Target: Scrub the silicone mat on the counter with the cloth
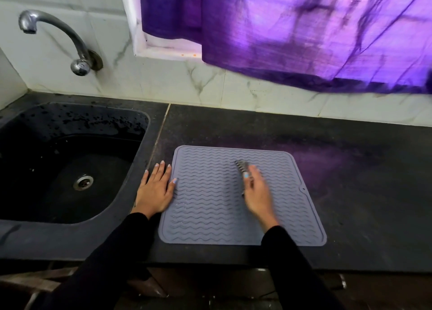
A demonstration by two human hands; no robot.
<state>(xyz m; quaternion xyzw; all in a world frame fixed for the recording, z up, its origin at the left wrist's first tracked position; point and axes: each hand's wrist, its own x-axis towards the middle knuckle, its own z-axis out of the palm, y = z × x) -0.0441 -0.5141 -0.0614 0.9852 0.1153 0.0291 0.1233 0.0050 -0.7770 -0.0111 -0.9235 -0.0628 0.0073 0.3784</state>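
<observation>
Grey mat (233, 197) lies flat on the dark counter (350, 181), just right of the sink (70, 160). Left hand (155, 189) is spread flat, pressing the mat's left edge (thumb on the mat). Right hand (256, 192), blurry, grips a striped cloth (242, 169) against the mat's middle.
</observation>
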